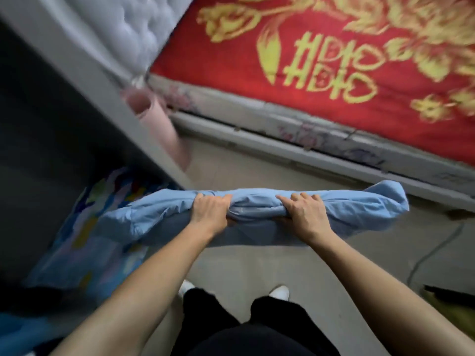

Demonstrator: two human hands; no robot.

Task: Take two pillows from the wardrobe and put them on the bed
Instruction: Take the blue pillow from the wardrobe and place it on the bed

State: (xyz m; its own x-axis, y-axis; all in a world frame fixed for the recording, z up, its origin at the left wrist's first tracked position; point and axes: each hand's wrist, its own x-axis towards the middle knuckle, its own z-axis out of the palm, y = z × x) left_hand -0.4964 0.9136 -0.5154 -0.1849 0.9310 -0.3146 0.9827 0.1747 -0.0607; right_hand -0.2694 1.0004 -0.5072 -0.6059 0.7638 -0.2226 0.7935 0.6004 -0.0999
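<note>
A light blue pillow [359, 209] hangs in the air in front of me, above the floor, gripped along its near edge by both hands. My left hand [209, 211] clutches the bunched fabric left of the middle. My right hand [305, 213] grips it right of the middle. The bed [334, 73], covered by a red blanket with gold flowers and characters, fills the upper right, beyond the pillow. The open wardrobe [46, 140] is dark at the left, and its pale side panel [108, 98] runs diagonally. Bedding with a colourful blue pattern [84, 242] lies inside it.
A rolled pink mat [159, 129] leans between the wardrobe panel and the bed's tufted grey headboard [133, 29]. A grey cable [431, 253] trails on the beige floor at the right. My feet in white shoes [279, 291] stand below the pillow.
</note>
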